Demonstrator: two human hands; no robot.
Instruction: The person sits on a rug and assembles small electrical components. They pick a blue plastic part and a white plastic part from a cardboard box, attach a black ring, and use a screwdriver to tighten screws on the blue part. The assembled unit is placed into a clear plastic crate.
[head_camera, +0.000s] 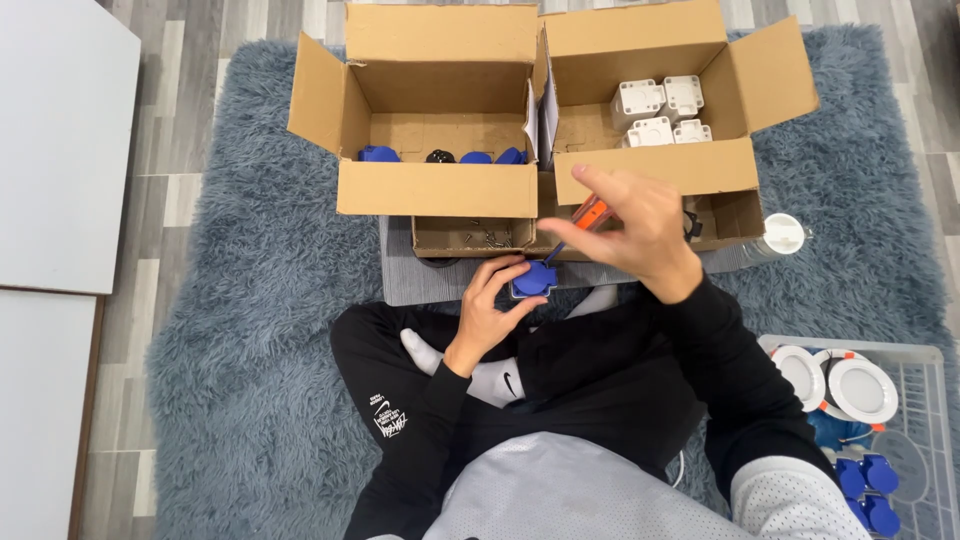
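My left hand grips the blue socket over my lap, while my right hand clasps the orange screwdriver, slanting down-left, tip on the socket's top.

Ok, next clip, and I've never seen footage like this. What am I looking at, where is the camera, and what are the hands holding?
There is no machine here: a person sits cross-legged on a shaggy grey-blue rug, and the single picture comes from a camera worn on their head, looking down at their own hands. The left hand steadies a small blue plastic part above the lap. The right hand has its grip on an orange-handled screwdriver, whose tip points down at that part. In front stand two open cardboard boxes: the left box holds more blue parts, the right box holds white square parts. At the lower right, a clear tray holds round white fittings and further blue parts.
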